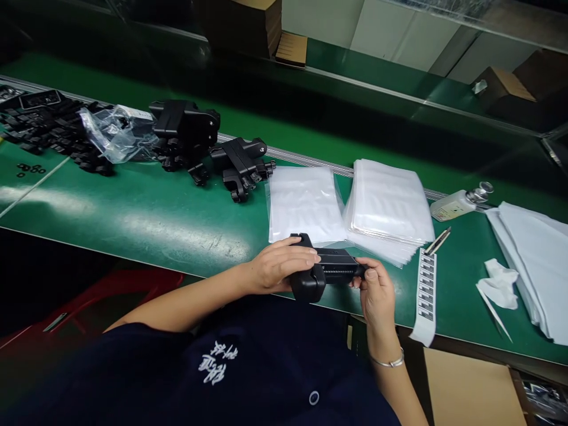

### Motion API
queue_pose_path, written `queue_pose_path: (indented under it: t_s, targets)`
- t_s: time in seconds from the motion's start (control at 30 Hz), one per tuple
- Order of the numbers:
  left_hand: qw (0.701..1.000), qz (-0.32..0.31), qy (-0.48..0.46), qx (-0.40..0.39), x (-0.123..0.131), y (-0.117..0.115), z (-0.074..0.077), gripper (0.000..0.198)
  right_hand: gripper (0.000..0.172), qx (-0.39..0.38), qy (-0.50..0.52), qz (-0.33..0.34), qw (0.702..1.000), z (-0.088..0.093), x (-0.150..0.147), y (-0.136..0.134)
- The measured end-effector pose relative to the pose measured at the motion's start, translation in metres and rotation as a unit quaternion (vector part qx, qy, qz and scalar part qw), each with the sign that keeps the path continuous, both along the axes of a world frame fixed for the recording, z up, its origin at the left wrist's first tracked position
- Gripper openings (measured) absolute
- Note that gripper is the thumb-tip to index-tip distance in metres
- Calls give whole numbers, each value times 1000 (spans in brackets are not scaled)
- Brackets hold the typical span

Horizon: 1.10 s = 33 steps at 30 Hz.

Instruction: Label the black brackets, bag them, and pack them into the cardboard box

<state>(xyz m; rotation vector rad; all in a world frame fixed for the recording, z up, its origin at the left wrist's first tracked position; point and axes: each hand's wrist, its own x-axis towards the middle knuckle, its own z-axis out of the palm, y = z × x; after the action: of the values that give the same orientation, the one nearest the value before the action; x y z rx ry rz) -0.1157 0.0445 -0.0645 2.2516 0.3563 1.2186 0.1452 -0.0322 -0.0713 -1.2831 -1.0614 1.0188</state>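
Both hands hold a black plastic clamp-like holder near the bench's front edge, close to my body. My left hand is wrapped over its wide left end, fingers lying across the top. At the narrow right end, my right hand pinches a small dark knob-like part between thumb and fingers. Just beyond the holder lie a flat stack of clear plastic bags and a thicker bag stack. Similar black holders rest farther left on the bench.
Left on the green bench are a pile of black parts, a crumpled plastic bag and small black rings. To the right are a label strip, tweezers, a pump bottle and white sheets.
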Motion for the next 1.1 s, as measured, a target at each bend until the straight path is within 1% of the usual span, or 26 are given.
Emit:
queue_pose_path:
  t_s: [0.03, 0.07, 0.13, 0.17, 0.2, 0.23, 0.27, 0.3, 0.33, 0.37, 0.4, 0.43, 0.47, 0.5, 0.57, 0.63, 0.67, 0.73, 0.77, 0.83, 0.87, 0.9, 0.93, 1.0, 1.07, 1.1]
  targets:
    - [998, 18, -4, -55, 1, -1, 2, 45, 31, 9, -19, 8, 1000, 1, 1, -2]
    - [991, 47, -8, -127, 2, -3, 3, 53, 33, 18, -46, 15, 999, 3, 1, -5]
    - [955, 111, -32, -273, 3, -5, 5, 68, 37, 30, -121, 21, 992, 7, 2, -9]
    - [937, 135, -47, -320, 3, -5, 6, 72, 39, 29, -156, 21, 987, 9, 2, -10]
    - [928, 145, -56, -338, 4, -5, 7, 74, 41, 24, -180, 21, 983, 11, 2, -11]
    - [935, 137, -58, -321, 4, -5, 7, 74, 41, 19, -189, 22, 982, 12, 1, -10]
    - [952, 117, -49, -277, 4, -4, 8, 70, 40, 15, -183, 21, 983, 12, 1, -9]
    - [973, 91, -32, -210, 3, -3, 8, 62, 39, 13, -166, 20, 986, 11, 1, -8]
    - [989, 62, -12, -132, 3, -2, 9, 50, 38, 13, -143, 18, 989, 9, 1, -6]
    - [998, 36, 2, -53, 2, -2, 9, 36, 37, 14, -121, 16, 992, 6, 1, -5]
    - [1000, 16, 14, 13, 2, -2, 8, 24, 35, 15, -103, 15, 994, 4, 2, -3]
    - [998, 5, 27, 57, 1, -2, 8, 19, 34, 14, -90, 15, 996, 1, 2, -2]
    - [996, 0, 41, 78, 1, -2, 7, 19, 33, 14, -81, 15, 997, -2, 2, -1]
    - [995, -2, 52, 80, 1, -3, 6, 20, 32, 13, -76, 16, 997, -4, 3, -1]
    - [997, -6, 69, 45, 1, -4, 5, 19, 32, 14, -74, 11, 997, -6, 3, -1]
    - [998, -9, 64, -6, 2, -5, 6, 17, 32, 15, -84, 0, 996, -5, 3, -1]
    - [998, -3, 58, -39, 2, -5, 8, 21, 31, 16, -94, -5, 995, -3, 2, -2]
    - [988, 38, 45, -141, 4, -5, 12, 41, 30, 25, -115, -6, 993, 2, 1, -4]
    - [975, 66, 33, -210, 4, -5, 14, 52, 30, 31, -126, 0, 992, 5, 1, -5]
    - [935, 102, 1, -340, 6, -5, 17, 68, 29, 41, -149, 9, 988, 11, 0, -8]
    - [917, 105, -15, -385, 6, -5, 18, 73, 28, 43, -163, 8, 986, 14, 0, -9]
    - [905, 99, -27, -414, 7, -5, 18, 75, 27, 45, -179, 7, 983, 16, 0, -9]
    - [898, 91, -32, -428, 7, -5, 19, 77, 25, 47, -193, 5, 980, 17, 1, -10]
    - [896, 85, -27, -435, 7, -6, 20, 77, 22, 57, -208, 6, 976, 18, 2, -9]
    - [900, 89, -16, -426, 7, -6, 20, 76, 21, 62, -201, 13, 978, 16, 4, -7]
    - [907, 93, -9, -410, 6, -6, 20, 74, 21, 55, -185, 15, 981, 16, 4, -5]
